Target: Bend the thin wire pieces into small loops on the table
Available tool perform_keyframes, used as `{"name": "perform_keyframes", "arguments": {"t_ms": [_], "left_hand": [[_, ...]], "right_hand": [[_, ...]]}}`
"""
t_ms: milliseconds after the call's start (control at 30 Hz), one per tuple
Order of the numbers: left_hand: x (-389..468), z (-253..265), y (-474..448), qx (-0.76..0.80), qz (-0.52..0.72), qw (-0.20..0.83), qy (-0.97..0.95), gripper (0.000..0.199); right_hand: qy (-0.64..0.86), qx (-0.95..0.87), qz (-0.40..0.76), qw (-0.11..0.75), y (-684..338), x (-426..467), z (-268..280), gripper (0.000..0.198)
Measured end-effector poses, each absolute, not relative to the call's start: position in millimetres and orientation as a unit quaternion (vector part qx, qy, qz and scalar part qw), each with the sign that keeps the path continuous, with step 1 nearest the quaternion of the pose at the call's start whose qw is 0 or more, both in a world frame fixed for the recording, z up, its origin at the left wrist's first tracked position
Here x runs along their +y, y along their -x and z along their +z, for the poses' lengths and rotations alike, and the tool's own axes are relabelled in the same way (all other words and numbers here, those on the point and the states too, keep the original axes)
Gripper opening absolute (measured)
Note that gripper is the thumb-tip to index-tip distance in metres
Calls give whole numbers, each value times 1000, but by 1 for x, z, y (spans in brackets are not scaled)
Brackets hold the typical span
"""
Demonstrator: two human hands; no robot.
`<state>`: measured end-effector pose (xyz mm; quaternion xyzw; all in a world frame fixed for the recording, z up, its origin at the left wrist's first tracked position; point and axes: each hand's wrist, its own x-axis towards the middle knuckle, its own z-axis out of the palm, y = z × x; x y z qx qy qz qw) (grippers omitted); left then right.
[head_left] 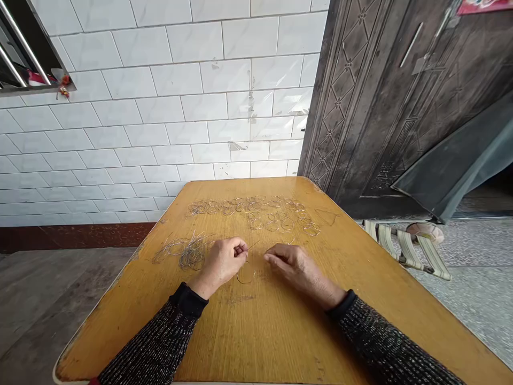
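Thumb and fingers of my left hand (226,259) are pinched on a thin wire (254,245), whose free end points right toward my other hand. My right hand (294,264) is closed, thumb against the fingers, a small gap away; anything in its fingertips is too small to make out. Just below and between the hands, a bent, open wire loop (244,282) shows near the tabletop. A tangled bundle of loose wires (192,252) lies left of my left hand. Beyond both hands, several wire rings (256,203) lie in uneven rows.
The wooden table (256,342) reaches to a white tiled wall (192,85). At the right are a dark patterned door (368,107), a grey curtain (460,155) and a low seat with striped straps (409,248). A barred window (24,48) is at upper left.
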<state>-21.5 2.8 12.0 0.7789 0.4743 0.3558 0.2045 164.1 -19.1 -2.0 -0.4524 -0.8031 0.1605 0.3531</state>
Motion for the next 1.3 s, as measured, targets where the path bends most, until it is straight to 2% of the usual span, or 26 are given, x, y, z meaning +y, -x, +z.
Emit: {"name": "perform_keyframes", "arguments": {"t_ms": [100, 233, 400, 500, 633, 833, 1033, 1100, 1300], "left_hand": [[1, 7, 18, 452, 369, 157, -797, 13], [-5, 8, 13, 447, 381, 159, -794, 14], [-7, 18, 13, 465, 422, 278, -727, 7], [-5, 22, 16, 468, 449, 337, -683, 5], [-3, 22, 18, 473, 467, 402, -630, 6], [-5, 12, 12, 448, 389, 496, -634, 15], [-5, 5, 16, 375, 371, 628, -572, 24], [-4, 5, 16, 377, 373, 610, -588, 25], [-9, 14, 10, 420, 342, 472, -696, 28]], "right_hand": [[440, -771, 280, 365, -147, -23, -5, 18], [459, -728, 343, 377, -138, -21, -14, 9], [449, -663, 456, 389, -141, -19, -15, 12], [435, -601, 513, 432, -146, -19, -8, 20], [426, -554, 536, 473, -152, -19, -1, 27], [420, -537, 560, 470, -150, -17, -1, 32], [415, -505, 568, 499, -154, -16, 1, 30], [413, -512, 574, 488, -156, -16, 1, 29], [380, -562, 583, 448, -157, -16, -1, 25]]}}
